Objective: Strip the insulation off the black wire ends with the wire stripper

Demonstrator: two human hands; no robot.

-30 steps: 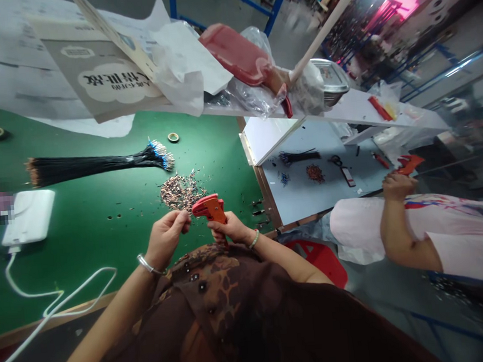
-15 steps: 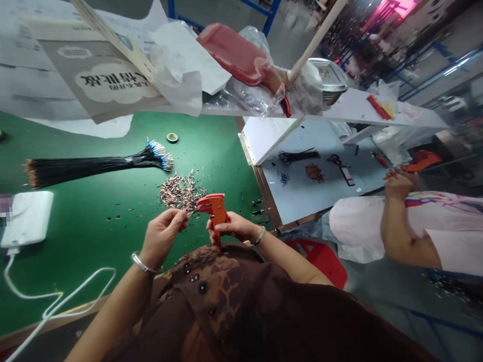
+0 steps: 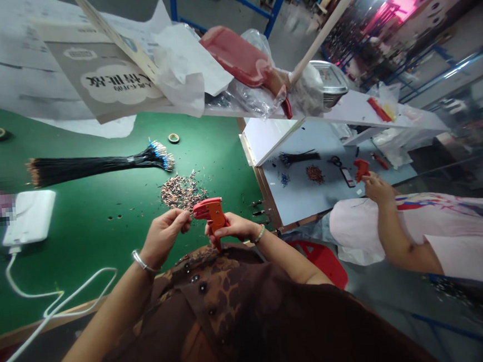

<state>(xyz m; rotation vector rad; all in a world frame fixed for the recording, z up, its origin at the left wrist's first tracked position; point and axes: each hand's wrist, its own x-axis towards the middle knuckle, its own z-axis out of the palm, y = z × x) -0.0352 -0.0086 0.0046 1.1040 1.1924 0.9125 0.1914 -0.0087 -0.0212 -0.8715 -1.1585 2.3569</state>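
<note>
Tightly curled, the person's right hand was closed around the grip of an orange wire stripper, the tool's head standing just above the fingers and pointing toward the other hand. The person's left hand was nearly shut, its thumb and fingertips pinched together just beside the stripper's head; whatever lay in that pinch was too small to make out. A silver bangle circled the left wrist, and a beaded bracelet circled the right.

Just beyond the left hand, a loose heap of copper-coloured wire pieces lay on a green work mat. Farther out past the heap stretched a long bundle of black wires with blue-tipped ends, and a small roll of tape lay just beyond those ends. To the left of that hand sat a white power bank, its white cable looping along the mat near the hand's wrist side.

Well to the right of the right hand, a co-worker's hand held a small red tool above a pale table. A little pile of copper pieces and a bunch of dark wires lay on that table, between the two people's hands.
</note>
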